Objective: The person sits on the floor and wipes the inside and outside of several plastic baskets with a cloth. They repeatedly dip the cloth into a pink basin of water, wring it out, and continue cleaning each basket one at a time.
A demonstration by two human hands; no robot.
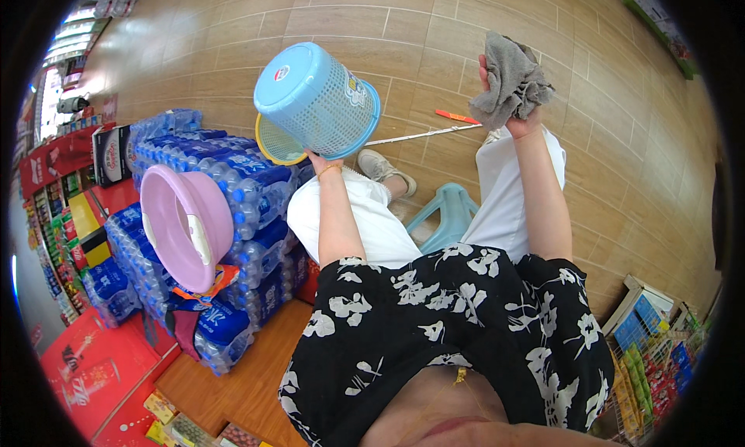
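My left hand [323, 162] grips the rim of a light-blue perforated plastic basket [317, 100]. This basket is tilted, its solid base facing up and away, and a cartoon sticker shows on its side. Partly hidden behind it is a yellow-rimmed plastic basket [276, 141]; whether my fingers also touch that one is unclear. A crumpled grey cloth [512, 77] is in my raised right hand [524, 124], covering most of the palm and fingers. A red folding-type blade or strip [457, 117] and a thin white stick [428, 134] lie on the floor between the hands.
Shrink-wrapped packs of bottled drinks [256, 185] are stacked at left, with a pink plastic basin [215, 214] tilted on top. A pale-blue plastic stool [448, 217] stands between my legs. Wood-look tiles [407, 39] cover the floor. A wire rack of packaged snacks [640, 377] is at lower right.
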